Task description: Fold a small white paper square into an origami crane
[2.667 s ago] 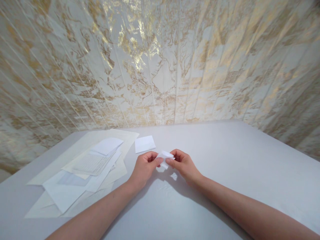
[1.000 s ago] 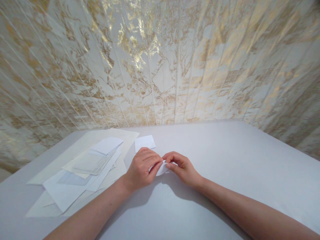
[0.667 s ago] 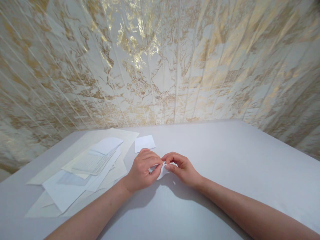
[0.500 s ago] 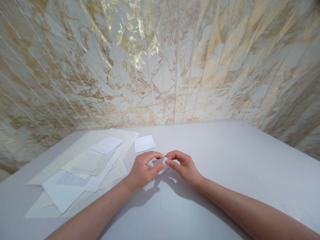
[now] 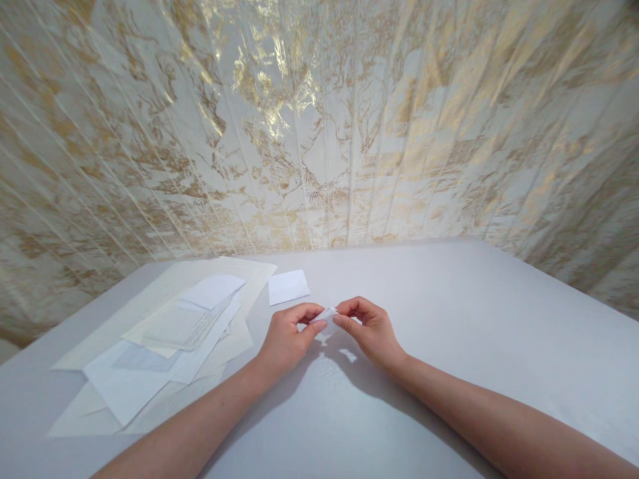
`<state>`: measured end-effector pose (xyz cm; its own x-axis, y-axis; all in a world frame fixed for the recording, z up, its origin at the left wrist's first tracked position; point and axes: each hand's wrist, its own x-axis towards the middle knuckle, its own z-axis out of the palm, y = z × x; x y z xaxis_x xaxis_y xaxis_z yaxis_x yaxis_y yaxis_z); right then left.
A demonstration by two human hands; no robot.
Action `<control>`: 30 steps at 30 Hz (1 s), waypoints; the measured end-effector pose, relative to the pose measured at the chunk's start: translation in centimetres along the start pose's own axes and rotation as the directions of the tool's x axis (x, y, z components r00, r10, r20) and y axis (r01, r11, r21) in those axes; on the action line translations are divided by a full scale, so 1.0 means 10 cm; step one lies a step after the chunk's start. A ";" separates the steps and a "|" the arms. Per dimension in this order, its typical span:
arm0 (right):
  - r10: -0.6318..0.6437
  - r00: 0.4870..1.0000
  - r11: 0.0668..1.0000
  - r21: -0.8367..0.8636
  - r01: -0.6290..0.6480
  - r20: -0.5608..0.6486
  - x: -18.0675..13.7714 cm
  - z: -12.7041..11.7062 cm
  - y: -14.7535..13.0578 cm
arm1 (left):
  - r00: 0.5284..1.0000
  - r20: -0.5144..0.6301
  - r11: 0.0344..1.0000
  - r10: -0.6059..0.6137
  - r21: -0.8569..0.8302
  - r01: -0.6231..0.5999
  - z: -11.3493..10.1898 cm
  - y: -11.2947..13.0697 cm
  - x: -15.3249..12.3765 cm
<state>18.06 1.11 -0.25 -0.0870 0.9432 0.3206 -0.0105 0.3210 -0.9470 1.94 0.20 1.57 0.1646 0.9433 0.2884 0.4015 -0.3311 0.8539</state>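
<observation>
A small folded piece of white paper (image 5: pixel 327 317) is held just above the table, between my two hands. My left hand (image 5: pixel 289 332) pinches its left side with thumb and forefinger. On the right side, my right hand (image 5: pixel 368 331) grips it the same way, thumb toward me. Fingertips cover parts of the paper, so its full shape is hard to make out. Behind my left hand lies a flat white folded sheet (image 5: pixel 289 287), apart from both hands.
To the left, a loose pile of papers (image 5: pixel 120 379) spreads over the pale table (image 5: pixel 449 313), with a lined handwritten sheet (image 5: pixel 182 324) near its top. A white and gold patterned curtain (image 5: pixel 319 146) hangs along the table's far edge.
The paper has turned between my fingers and now shows a pointed top with a lighter face. My right hand has shifted slightly right, and the fingertips of both hands are farther apart.
</observation>
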 end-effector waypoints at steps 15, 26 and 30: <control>0.085 0.995 0.995 0.055 -0.088 0.047 0.05 0.02 0.08 | 0.972 0.056 0.922 -0.229 -0.308 0.235 0.05 -0.05 0.05; 0.193 0.971 0.974 0.094 -0.207 0.140 0.29 0.06 0.17 | 0.946 0.081 0.865 -0.314 -0.386 0.320 0.08 -0.08 0.28; 0.203 0.972 0.967 0.131 -0.218 0.120 0.49 0.08 0.19 | 0.959 -0.004 0.890 -0.284 -0.374 0.261 0.12 -0.18 0.48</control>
<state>16.85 6.25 -0.51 -0.2066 0.9714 0.1173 -0.1218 0.0935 -0.9881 3.06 5.29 0.90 0.0401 0.9985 0.0363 0.0639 -0.0388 0.9972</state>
